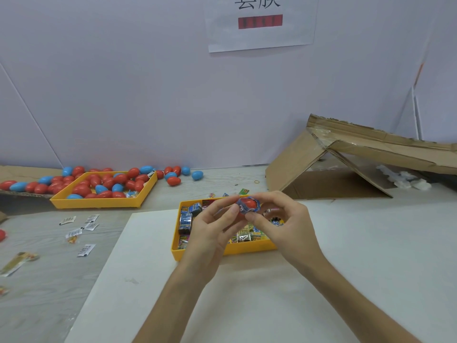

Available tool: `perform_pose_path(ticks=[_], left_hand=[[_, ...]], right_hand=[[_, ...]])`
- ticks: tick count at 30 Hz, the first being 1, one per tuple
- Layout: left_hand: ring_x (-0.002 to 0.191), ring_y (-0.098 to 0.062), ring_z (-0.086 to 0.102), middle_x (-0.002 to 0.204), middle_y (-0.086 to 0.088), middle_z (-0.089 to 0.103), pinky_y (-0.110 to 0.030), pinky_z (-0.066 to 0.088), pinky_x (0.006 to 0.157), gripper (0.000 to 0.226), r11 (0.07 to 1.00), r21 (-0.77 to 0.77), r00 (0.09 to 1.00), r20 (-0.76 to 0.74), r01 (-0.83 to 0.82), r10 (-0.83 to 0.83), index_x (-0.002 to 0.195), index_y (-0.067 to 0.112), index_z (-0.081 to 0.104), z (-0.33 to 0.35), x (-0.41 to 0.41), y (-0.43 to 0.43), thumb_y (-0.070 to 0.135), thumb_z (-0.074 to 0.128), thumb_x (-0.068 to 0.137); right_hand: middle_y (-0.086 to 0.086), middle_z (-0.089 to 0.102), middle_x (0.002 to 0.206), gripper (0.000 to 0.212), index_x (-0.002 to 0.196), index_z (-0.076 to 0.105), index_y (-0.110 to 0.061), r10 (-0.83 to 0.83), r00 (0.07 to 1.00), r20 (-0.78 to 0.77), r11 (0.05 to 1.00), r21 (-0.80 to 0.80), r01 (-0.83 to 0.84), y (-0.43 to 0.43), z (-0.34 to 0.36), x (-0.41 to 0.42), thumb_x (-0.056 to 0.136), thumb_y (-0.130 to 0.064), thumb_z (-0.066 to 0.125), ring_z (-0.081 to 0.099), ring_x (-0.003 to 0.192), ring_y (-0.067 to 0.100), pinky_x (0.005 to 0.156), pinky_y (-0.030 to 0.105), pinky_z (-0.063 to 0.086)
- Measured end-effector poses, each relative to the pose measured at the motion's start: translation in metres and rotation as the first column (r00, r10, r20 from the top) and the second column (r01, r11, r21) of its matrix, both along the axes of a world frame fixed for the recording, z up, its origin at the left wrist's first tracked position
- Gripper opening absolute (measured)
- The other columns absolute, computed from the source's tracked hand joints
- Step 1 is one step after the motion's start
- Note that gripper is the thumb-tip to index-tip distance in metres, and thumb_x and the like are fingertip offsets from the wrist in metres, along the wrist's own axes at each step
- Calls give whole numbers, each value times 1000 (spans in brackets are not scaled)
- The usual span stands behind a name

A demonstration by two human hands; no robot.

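A white wall [148, 82] fills the upper half of the frame, with a paper sign [262, 38] at top centre. Below it runs a grey table [37, 280], and a white sheet [358, 256] covers its lower right part.

At centre, both hands are raised over a yellow tray [222, 253] of folded printed packets. The left hand [210, 229] pinches a red egg [248, 203] between thumb and fingertips. The right hand [284, 219] curls in from the right and pinches the blue film [241, 209] wrapped round the egg. The egg is in the air just above the tray's far edge, touching only fingers and film.

The film looks thin and crinkled, so a hard tug by the right hand could probably tear it or seat it crooked. The egg is smooth and held by fingertips alone, so too much squeeze could shoot it out into the tray or onto the table. There it could roll toward the loose eggs [173, 180] at left centre and be lost among them.

The sign's two large dark characters are cut by the top edge, so I cannot read them for certain. The red bar [260, 21] under them is blurred. The film shows white and dark print, too small to read. The slips [86, 226] at the left carry black print that is also illegible, as are the packet labels. No brand can be made out
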State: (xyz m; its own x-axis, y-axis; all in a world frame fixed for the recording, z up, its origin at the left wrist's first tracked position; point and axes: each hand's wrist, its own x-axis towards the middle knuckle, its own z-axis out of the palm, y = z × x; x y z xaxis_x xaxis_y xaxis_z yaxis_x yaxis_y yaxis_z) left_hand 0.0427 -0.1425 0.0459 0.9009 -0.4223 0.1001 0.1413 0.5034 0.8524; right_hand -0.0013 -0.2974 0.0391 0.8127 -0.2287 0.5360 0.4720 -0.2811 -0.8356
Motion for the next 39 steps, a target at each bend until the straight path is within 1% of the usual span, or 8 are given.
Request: perform_pose_path(ticks=[10,18,20,24,28,33,36,39], left_hand=[[119,-24,66,131,-18,66,-24,56,90,36,973,-114,975,-78,199,-209,124,4,69,-4,0,0,18,67,92],[128,-31,60,140,-20,60,-29,56,93,38,935,-242,942,-150,261,-301,127,5,68,-7,-1,-3,12,68,90],[127,-29,61,137,-17,62,-30,56,94,35,934,-237,940,-149,267,-306,126,9,70,-9,-1,-3,11,67,91],[123,-24,64,130,-13,67,-28,55,94,30,934,-231,940,-146,271,-309,122,11,73,-10,1,-2,11,65,93],[123,-26,64,128,-14,68,-28,55,93,33,920,-263,937,-118,290,-329,122,9,72,-9,1,-2,9,73,89],[130,-30,58,136,-20,62,-30,54,97,37,905,-278,925,-111,323,-364,126,5,69,-7,1,-1,12,74,89],[132,-33,56,141,-26,56,-33,53,99,35,882,-323,902,-150,343,-405,127,2,67,-5,0,0,19,67,96],[134,-33,54,145,-27,51,-33,51,102,47,904,-282,914,-155,322,-374,135,1,61,-4,-1,0,26,70,95]], right_hand=[[-8,70,96,32,108,77,-19,66,996,-63,990,125,-57,-2,0,2,78,-29,79,66,86,15,76,40,56],[-7,75,101,24,101,79,-42,140,982,-127,967,231,-108,4,1,1,78,-34,73,65,92,13,88,39,54],[-3,74,106,27,105,78,-37,152,981,-121,963,240,-120,4,1,1,78,-32,74,65,94,17,89,38,55],[4,73,115,32,114,75,-31,203,970,-136,955,246,-165,2,1,1,83,-24,77,66,104,30,89,38,58],[-1,75,106,30,111,75,-38,205,970,-131,959,226,-172,3,4,0,83,-28,73,67,93,17,79,27,55],[-2,76,106,28,108,75,-40,179,978,-106,969,191,-156,3,5,0,84,-26,72,68,93,15,81,33,57],[-1,74,105,27,111,75,-32,163,983,-89,978,143,-149,0,5,-1,89,-17,73,67,91,17,81,34,57],[-2,69,104,29,115,74,-21,167,984,-68,983,84,-161,-1,5,-1,89,-7,72,65,90,18,78,26,54]])
